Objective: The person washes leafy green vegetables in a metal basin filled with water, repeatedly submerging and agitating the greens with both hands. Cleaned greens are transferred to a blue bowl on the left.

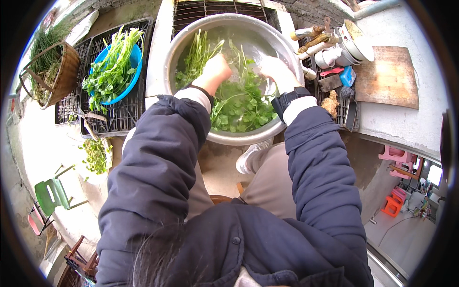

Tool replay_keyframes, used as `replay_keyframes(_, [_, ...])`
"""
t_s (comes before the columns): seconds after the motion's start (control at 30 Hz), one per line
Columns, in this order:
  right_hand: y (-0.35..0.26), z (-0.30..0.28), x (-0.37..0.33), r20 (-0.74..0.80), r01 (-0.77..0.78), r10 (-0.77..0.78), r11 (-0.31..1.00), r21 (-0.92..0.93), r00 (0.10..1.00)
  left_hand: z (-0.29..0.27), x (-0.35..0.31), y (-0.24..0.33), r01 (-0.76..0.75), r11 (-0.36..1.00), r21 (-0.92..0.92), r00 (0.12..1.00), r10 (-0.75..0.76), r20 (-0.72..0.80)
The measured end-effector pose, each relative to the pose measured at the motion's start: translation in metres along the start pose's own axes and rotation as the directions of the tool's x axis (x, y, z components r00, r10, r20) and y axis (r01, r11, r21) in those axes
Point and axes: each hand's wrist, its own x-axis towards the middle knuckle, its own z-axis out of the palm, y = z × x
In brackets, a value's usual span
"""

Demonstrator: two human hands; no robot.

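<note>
In front of me a wide metal basin [174, 33] holds water and long-stemmed leafy greens [244, 112]. My left hand [217, 71] is closed in a fist over the basin's left half, against a bunch of pale green stems [196, 55]. Whatever its fingers hold is hidden under the fist. Across from it, my right hand [277, 71] is at the basin's right side, fingers curled down by the water, which glints around them. I cannot make out what it grips. Loose stems and leaves float between and below both hands.
Left of the basin, a blue bowl [136, 71] of greens sits on a black crate [126, 119], beside a wicker basket [64, 71] and scissors [91, 115]. On the right are brushes [313, 36], a blue scrubber [347, 76], a white pot [356, 40] and a wooden board [387, 79].
</note>
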Motion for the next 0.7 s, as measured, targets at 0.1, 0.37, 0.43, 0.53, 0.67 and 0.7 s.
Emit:
replay_keyframes(0.1, [0.006,0.003,0.010,0.032,0.315,-0.322,0.894,-0.318,0.946,-0.008,0.001,-0.001,0.000,0.997,0.074,0.975,-0.016,0.221])
replay_keyframes(0.37, [-0.040,-0.044,0.037,0.027,-0.097,0.111,0.693,0.714,0.993,-0.029,0.016,-0.004,0.370,0.831,-0.417,0.879,-0.166,0.448])
replay_keyframes(0.43, [-0.064,-0.032,0.045,-0.079,0.024,-0.001,0.959,0.282,0.997,-0.025,0.021,-0.011,0.336,0.800,-0.497,0.896,-0.108,0.431])
replay_keyframes(0.53, [-0.070,-0.020,0.046,-0.028,0.110,-0.111,0.993,-0.037,0.993,-0.018,0.027,-0.022,0.252,0.846,-0.470,0.929,-0.075,0.362])
replay_keyframes(0.67, [-0.050,-0.018,0.044,-0.032,-0.054,0.052,0.997,-0.053,0.998,-0.015,0.020,-0.021,0.008,1.000,0.013,0.982,-0.010,0.188])
replay_keyframes(0.7, [-0.046,-0.017,0.042,0.114,-0.041,0.029,0.994,0.103,0.993,-0.016,0.015,-0.019,-0.051,0.996,0.075,0.976,0.034,0.216])
